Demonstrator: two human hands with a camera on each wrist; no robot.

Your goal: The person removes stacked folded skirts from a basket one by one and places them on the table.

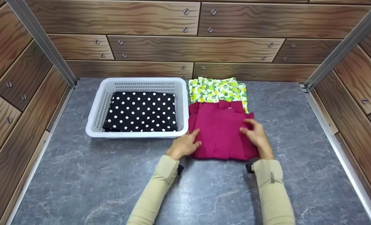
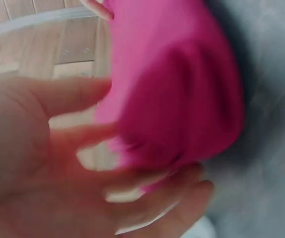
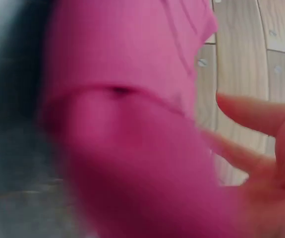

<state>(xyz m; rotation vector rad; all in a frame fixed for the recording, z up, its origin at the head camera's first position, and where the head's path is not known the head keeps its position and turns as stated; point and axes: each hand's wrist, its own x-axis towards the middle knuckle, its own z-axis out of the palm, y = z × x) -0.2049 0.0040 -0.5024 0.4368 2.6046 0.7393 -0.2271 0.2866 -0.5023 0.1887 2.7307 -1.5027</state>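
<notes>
A folded magenta garment [image 1: 219, 134] lies on the grey marbled table, its upper end overlapping a folded lemon-print cloth [image 1: 216, 90]. My left hand [image 1: 184, 145] is at the garment's left side, with its fingers spread along the edge. At the right side, the fingers of my right hand [image 1: 255, 134] touch the cloth near its upper corner. The left wrist view shows the fingers [image 2: 83, 134] extended beside a rounded fold. In the right wrist view the thumb [image 3: 251, 111] stands away from the magenta fabric [image 3: 132, 163], and the other fingers are partly hidden.
A white plastic basket [image 1: 93, 118] stands left of the garment, close to my left hand. Inside it lies a folded black cloth with white polka dots [image 1: 141, 111]. Wood-patterned panels [image 1: 160, 48] wall the table at the back and both sides.
</notes>
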